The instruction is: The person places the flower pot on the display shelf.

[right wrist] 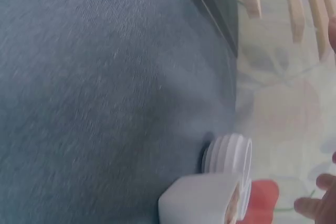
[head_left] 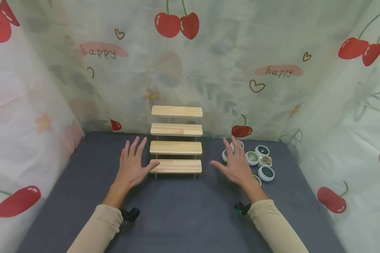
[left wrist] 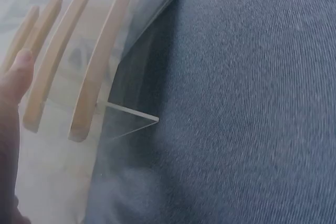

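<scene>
My left hand [head_left: 133, 168] is held out with spread fingers just left of a four-tier wooden display stand [head_left: 175, 166]. Its thumb overlaps the end of the lowest board in the head view. In the left wrist view the thumb [left wrist: 16, 80] shows at the left edge, beside the stand's slats [left wrist: 102, 56]. My right hand [head_left: 237, 168], fingers also spread, hangs over a group of small white jars [head_left: 252, 158] and partly hides some of them. Two white jars [right wrist: 197, 200] appear low in the right wrist view, with fingertips [right wrist: 325, 182] at its right edge. Neither hand holds anything.
A dark grey cloth covers the table [head_left: 183, 214]. Among the jars, a squarish tub [head_left: 266, 161] holds brownish bits, and a round jar [head_left: 266, 173] looks dark green inside. A cherry-print curtain [head_left: 215, 70] closes off the back and both sides.
</scene>
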Motion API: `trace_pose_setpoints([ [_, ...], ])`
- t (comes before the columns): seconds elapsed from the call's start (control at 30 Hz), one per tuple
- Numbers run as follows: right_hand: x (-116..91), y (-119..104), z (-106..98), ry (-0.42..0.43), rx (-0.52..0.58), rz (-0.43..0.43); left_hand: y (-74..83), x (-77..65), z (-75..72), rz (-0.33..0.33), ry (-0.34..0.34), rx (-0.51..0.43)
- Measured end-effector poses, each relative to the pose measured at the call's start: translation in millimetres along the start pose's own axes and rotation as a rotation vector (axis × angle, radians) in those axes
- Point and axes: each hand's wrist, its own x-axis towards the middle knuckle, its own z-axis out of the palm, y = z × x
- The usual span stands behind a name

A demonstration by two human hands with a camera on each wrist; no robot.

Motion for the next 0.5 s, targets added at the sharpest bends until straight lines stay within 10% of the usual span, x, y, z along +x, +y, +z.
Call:
trace_pose_setpoints([
  [0.5,-25,35,-16,-0.004,0.144,-0.008,-3.7,-5.0,13.6,0.063,0.019,-0.323],
])
